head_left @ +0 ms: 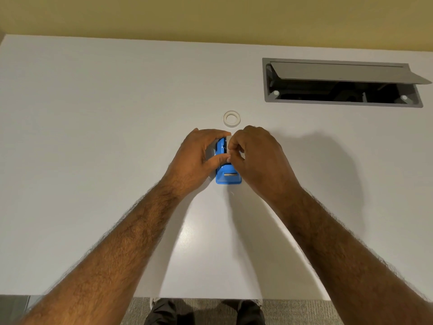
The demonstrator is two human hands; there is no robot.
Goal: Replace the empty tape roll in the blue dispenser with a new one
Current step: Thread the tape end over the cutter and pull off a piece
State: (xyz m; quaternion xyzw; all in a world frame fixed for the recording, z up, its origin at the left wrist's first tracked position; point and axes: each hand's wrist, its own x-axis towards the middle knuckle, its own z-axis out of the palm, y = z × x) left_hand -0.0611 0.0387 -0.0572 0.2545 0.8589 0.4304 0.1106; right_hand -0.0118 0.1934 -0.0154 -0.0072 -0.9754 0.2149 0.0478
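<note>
A blue tape dispenser (228, 177) stands on the white table (93, 137) at the middle, its cutter end toward me. My left hand (199, 158) wraps around its left side and holds it. My right hand (255, 158) covers its right side, fingertips pinched on a whitish tape roll (228, 139) at the dispenser's top; most of that roll is hidden. A thin white ring, a tape roll or bare core (232, 118), lies flat on the table just beyond my hands, touching nothing.
An open grey cable hatch (342, 83) is set into the table at the far right, lid tilted up. The table's near edge (210, 297) runs above my legs and the carpet. A yellow wall rises behind the table.
</note>
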